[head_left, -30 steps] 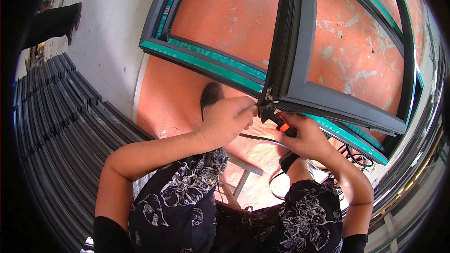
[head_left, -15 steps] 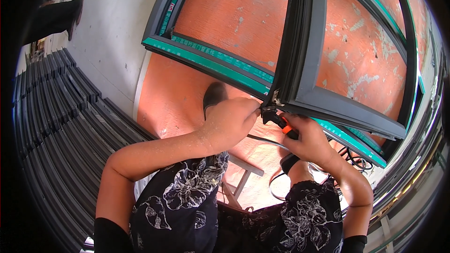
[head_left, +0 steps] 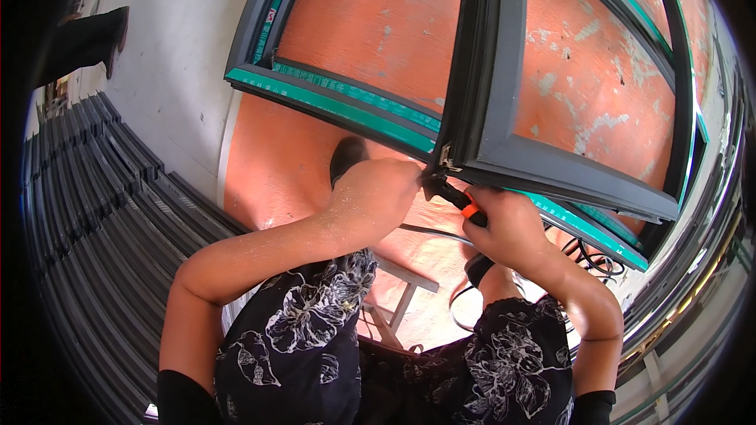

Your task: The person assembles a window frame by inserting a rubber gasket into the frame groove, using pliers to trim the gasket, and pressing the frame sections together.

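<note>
My right hand (head_left: 508, 224) is closed around the handle of a black hand tool with an orange band (head_left: 457, 198). The tool's head points left, at the lower corner of a grey window sash (head_left: 504, 102). My left hand (head_left: 372, 198) is closed, its fingertips pinched against the tool's head just below that corner; whatever they grip is hidden. A small metal fitting (head_left: 447, 159) shows at the corner above my fingers. Behind the sash lies a dark window frame covered with green film (head_left: 339, 102).
Long dark profiles (head_left: 94, 244) are stacked in rows on the left. Black cable (head_left: 602, 264) coils near the frame's lower right. A small stool or stand (head_left: 405, 299) is between my legs. Another person's dark-clad leg (head_left: 87, 39) shows at far left.
In the picture, both hands and the tool have shifted slightly left, along with the frames as the view moves. The grip of both hands looks the same.
</note>
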The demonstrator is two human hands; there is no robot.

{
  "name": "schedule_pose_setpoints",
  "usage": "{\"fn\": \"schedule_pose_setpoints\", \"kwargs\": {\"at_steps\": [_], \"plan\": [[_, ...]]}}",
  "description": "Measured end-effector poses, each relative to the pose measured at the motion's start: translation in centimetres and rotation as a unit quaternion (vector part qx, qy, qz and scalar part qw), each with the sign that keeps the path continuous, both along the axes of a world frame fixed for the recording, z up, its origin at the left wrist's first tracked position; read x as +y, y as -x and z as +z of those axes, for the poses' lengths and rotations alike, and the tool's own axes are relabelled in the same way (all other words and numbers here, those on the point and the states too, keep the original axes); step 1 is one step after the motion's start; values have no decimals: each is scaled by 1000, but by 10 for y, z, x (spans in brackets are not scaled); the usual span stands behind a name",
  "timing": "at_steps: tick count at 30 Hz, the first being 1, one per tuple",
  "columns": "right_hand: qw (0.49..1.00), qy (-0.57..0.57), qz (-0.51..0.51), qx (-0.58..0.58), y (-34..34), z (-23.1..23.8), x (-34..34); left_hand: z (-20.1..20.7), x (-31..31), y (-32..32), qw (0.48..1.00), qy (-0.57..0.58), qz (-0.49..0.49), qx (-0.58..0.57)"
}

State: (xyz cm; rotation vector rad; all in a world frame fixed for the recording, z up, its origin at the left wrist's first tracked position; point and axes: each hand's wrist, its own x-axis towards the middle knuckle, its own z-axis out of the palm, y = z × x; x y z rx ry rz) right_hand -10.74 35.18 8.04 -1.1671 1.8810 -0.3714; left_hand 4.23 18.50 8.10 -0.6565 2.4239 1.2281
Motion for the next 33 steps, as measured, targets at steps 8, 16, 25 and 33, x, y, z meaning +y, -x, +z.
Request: {"fn": "schedule_pose_setpoints", "kwargs": {"at_steps": [8,16,25,33], "plan": [[992,-39,-42,115,22,-1,101,-5,2,-7,963,-219,145,-53],[918,-110,-77,373,98,-17,200,-5,10,2,882,-375,276,-77],[899,-231,-91,361,97,-17,183,8,4,11,830,-470,272,-130],[930,140,-97,-324,-24,-23,45,-3,9,9,840,-448,286,-110]]}}
